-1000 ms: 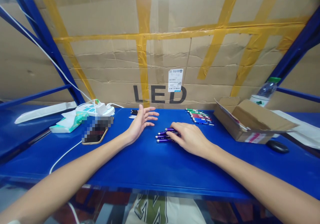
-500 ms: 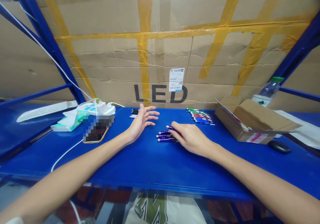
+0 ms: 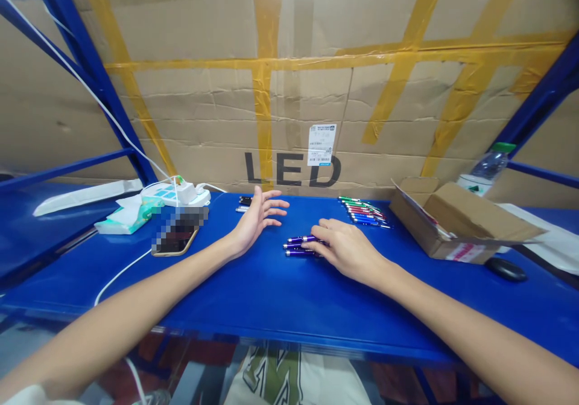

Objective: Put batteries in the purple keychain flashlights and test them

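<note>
My right grip (image 3: 344,245) pinches a purple pen (image 3: 308,238) beside the other purple pens (image 3: 295,253), midway across the blue worktop (image 3: 271,308); my left grip (image 3: 254,221), released and spread, is to their left.

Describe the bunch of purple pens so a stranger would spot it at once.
Find the big cardboard panel marked LED, then the blue table in front of it. Near the table's middle, the person's right hand covers one end of the bunch of purple pens. Its colour sets it apart from the green, red and blue pens farther back.
</note>
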Motion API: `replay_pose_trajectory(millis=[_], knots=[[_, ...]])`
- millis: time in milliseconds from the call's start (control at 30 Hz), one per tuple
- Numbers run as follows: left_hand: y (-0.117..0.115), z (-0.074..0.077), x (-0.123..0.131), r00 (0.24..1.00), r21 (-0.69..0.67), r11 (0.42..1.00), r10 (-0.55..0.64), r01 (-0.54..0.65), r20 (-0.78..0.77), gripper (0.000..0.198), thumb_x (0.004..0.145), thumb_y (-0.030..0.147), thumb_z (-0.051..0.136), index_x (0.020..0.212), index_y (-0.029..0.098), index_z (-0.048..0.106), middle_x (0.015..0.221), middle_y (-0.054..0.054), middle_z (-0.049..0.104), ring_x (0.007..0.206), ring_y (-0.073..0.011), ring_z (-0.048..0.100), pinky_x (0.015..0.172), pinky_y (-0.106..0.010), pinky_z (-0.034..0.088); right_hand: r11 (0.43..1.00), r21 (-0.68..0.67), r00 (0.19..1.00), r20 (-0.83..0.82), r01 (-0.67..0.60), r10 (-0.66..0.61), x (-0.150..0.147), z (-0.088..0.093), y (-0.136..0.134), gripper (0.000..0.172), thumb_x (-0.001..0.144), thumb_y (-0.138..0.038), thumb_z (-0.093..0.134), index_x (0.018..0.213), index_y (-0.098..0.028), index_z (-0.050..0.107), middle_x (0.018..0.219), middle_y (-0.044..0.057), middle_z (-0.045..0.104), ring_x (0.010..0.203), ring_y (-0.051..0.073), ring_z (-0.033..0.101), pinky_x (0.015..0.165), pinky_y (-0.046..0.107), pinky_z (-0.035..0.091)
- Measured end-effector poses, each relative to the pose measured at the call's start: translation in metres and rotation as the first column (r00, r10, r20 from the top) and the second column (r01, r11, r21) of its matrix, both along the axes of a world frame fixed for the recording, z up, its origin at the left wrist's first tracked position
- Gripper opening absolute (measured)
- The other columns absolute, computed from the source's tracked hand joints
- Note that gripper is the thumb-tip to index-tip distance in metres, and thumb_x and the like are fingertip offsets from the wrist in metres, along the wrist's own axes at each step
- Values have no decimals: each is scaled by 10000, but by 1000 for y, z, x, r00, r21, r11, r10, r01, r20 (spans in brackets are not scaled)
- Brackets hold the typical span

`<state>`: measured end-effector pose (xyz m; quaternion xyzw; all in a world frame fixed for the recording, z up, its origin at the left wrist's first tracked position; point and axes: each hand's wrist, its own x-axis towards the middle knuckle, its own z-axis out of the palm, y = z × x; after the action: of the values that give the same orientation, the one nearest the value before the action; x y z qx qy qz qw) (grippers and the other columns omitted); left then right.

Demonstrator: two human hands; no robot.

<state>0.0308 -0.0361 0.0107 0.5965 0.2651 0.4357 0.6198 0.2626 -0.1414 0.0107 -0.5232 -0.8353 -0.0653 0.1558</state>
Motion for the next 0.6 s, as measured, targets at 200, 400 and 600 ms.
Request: replay_pose_trajectory(millis=[200,400,600], knots=[[-1,2,-1,1000,-11,1000,-2,2,9,767,1040,827,393,1363,162,600,1252,-166,744,1083,-259,700,819,-315,570,989,-96,990,-70,114,-121,2,0,4,392,1141,-477,547,849,-224,608,851,43,764,772,231,701,648,308,316],[-2,3,-1,1000,-20,1000,-13,13,8,762,1040,826,393,1348,165,616,1256,-168,740,1095,-270,698,822,-322,564,989,-64,988,-63,135,-139,4,-3,7,400,1143,-487,538,858,-222,633,871,46,784,791,232,720,640,307,301],[0,2,0,1000,-27,999,-20,20,20,760,1042,826,380,1329,166,624,1254,-166,738,1087,-267,696,819,-320,562,987,-55,986,-67,150,-154,5,-3,7,381,1137,-488,552,885,-223,657,911,52,799,832,238,738,643,306,316]])
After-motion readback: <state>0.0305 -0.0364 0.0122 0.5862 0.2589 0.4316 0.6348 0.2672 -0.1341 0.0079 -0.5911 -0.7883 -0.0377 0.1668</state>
